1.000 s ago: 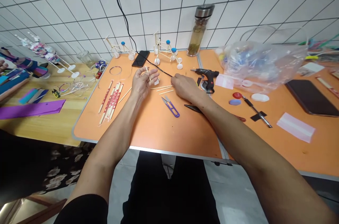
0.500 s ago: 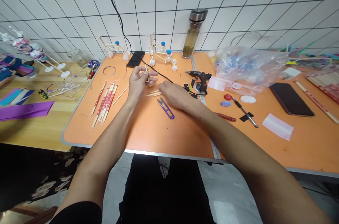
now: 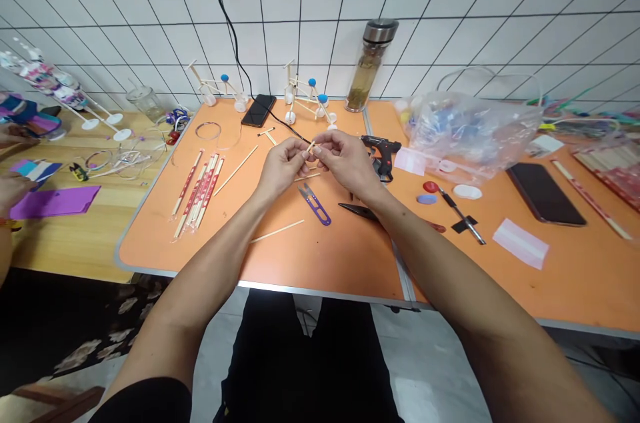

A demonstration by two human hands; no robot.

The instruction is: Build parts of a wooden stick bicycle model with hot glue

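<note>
The left hand (image 3: 283, 166) and right hand (image 3: 347, 159) are together above the middle of the orange desk (image 3: 320, 263), their fingertips pinching a short wooden stick (image 3: 311, 147) between them. Just below lie purple-handled thread snips (image 3: 314, 204); a black hot glue gun (image 3: 381, 156) sits just beyond the right hand, and paper-wrapped chopsticks (image 3: 196, 193) lie farther left.

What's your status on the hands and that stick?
Left hand, right hand both pinching a short wooden stick. Purple-handled thread snips below, apart from them.
</note>
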